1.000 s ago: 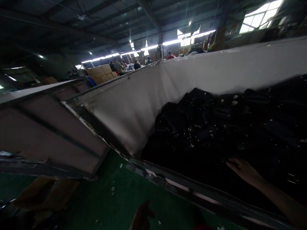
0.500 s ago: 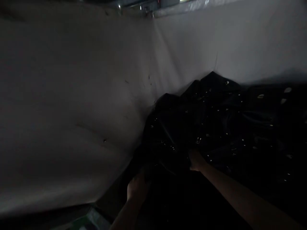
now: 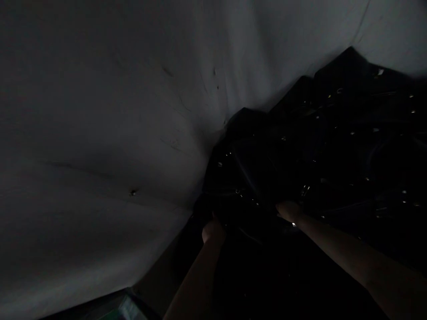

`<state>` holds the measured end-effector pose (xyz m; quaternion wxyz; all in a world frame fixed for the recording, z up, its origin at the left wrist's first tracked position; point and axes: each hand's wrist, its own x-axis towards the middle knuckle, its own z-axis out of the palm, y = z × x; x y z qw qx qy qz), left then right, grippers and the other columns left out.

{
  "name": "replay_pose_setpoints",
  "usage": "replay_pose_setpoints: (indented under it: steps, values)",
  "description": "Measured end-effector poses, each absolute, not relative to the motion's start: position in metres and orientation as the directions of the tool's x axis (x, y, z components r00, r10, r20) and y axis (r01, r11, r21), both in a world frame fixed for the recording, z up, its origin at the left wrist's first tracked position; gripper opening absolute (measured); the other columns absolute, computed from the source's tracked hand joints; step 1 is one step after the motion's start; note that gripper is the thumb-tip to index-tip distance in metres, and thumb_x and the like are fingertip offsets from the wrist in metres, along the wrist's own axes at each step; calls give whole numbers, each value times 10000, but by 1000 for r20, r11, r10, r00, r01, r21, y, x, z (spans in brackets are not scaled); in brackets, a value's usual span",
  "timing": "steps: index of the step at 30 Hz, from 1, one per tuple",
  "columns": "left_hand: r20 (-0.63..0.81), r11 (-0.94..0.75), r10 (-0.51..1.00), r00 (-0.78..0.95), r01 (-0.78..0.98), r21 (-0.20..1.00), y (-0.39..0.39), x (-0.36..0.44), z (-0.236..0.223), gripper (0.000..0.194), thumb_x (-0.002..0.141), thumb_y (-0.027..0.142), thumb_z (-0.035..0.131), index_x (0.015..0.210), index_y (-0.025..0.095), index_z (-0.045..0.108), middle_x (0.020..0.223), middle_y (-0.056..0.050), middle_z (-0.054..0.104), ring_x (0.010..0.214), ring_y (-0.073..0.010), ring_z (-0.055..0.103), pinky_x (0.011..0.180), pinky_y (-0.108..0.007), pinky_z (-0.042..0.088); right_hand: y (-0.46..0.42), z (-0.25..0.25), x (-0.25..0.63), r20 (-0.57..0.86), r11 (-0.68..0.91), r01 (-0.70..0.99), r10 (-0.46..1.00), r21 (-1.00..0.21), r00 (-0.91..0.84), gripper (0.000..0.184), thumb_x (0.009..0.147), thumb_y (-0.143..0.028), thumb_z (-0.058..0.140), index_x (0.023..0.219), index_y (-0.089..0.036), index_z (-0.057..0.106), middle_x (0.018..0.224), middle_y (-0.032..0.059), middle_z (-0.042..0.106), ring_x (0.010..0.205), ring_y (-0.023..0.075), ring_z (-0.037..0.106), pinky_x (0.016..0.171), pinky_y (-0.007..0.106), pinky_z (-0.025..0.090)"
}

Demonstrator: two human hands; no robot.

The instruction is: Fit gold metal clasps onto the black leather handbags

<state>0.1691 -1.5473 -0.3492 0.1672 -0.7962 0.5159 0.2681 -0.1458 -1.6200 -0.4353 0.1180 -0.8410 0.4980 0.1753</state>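
A large heap of dark, glossy black material (image 3: 253, 173) with small shiny metal-looking bits lies against the pale wall; in this dim light I cannot tell exactly what the pieces are. My left hand (image 3: 213, 232) is closed at the heap's near left side, its fingertips sunk in the dark folds. Farther right, my right hand (image 3: 288, 211) grips a fold of the same material, with a bright metal glint just below it. Both hands' fingers are partly lost in shadow.
Pale, creased sheet-like walls (image 3: 110, 133) rise on the left and behind, meeting in a corner beside the heap. A small dark hole or mark (image 3: 133, 193) shows on the left wall. At the bottom left lies something green and whitish (image 3: 128, 307).
The view has tilted down, so the wall's top edge is out of sight. Both hands appear slightly farther right and higher in the picture, still at the black material.
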Motion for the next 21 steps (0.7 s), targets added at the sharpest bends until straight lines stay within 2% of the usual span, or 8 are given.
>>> replay_pose_setpoints:
  steps: [2, 4, 7, 10, 12, 14, 17, 21]
  values:
    - [-598, -409, -740, 307, -912, 38, -1545, 175, -341, 566, 901, 307, 492, 1425, 107, 420, 1083, -220, 725, 1001, -313, 707, 778, -382, 544, -1620, -422, -143, -393, -492, -871, -798, -17, 458, 235, 945, -310, 588, 1087, -132, 644, 969, 59, 695, 821, 167, 673, 759, 361, 567]
    - [-591, -398, -753, 289, -915, 59, -1540, 182, -326, 520, 911, 281, 466, 1405, 121, 449, 1091, -198, 729, 992, -292, 712, 786, -358, 539, -1617, -407, -143, -363, -507, -862, -800, -18, 478, 263, 946, -213, 543, 1181, -134, 631, 973, 100, 722, 801, 199, 694, 730, 367, 562]
    - [-574, -377, -773, 272, -923, 71, -1523, 189, -300, 542, 943, 278, 405, 1458, 116, 368, 1123, -192, 719, 1041, -279, 694, 844, -353, 518, -1603, -382, -145, -340, -543, -838, -779, -53, 527, 425, 910, -107, 464, 1316, -154, 578, 981, 153, 740, 812, 259, 711, 693, 364, 540]
    - [-570, -340, -788, 231, -936, 92, -1502, 185, -281, 598, 961, 320, 391, 1521, 171, 241, 1173, -169, 702, 1082, -276, 672, 884, -362, 498, -1578, -357, -143, -344, -576, -811, -744, -105, 573, 520, 919, -154, 437, 1439, -170, 461, 870, 145, 747, 760, 269, 709, 655, 351, 516]
    - [-583, -304, -792, 183, -946, 116, -1489, 178, -274, 633, 961, 353, 408, 1539, 216, 187, 1147, -138, 716, 1044, -271, 685, 867, -357, 500, -1560, -340, -138, -343, -608, -781, -710, -140, 615, 604, 931, -207, 445, 1520, -175, 317, 785, 131, 736, 693, 266, 699, 635, 357, 506]
    - [-595, -256, -793, 127, -957, 137, -1482, 169, -270, 647, 964, 373, 411, 1544, 220, 170, 1100, -126, 733, 996, -266, 700, 830, -345, 507, -1546, -327, -130, -366, -645, -742, -656, -183, 660, 650, 921, -223, 478, 1537, -207, 274, 731, 111, 724, 645, 261, 689, 616, 360, 502]
    - [-603, -208, -793, 83, -968, 142, -1482, 156, -268, 655, 962, 386, 425, 1546, 225, 175, 1115, -125, 728, 1001, -263, 697, 817, -332, 509, -1541, -324, -113, -417, -659, -714, -594, -239, 688, 604, 891, -270, 560, 1474, -224, 410, 815, 128, 738, 711, 282, 703, 619, 369, 516]
    - [-596, -195, -798, 93, -975, 110, -1486, 145, -258, 700, 961, 348, 431, 1558, 221, 87, 1069, -123, 735, 974, -268, 699, 825, -350, 506, -1551, -339, -94, -436, -638, -720, -584, -275, 684, 348, 907, -336, 556, 1201, -173, 646, 941, 149, 739, 818, 290, 712, 672, 378, 536]
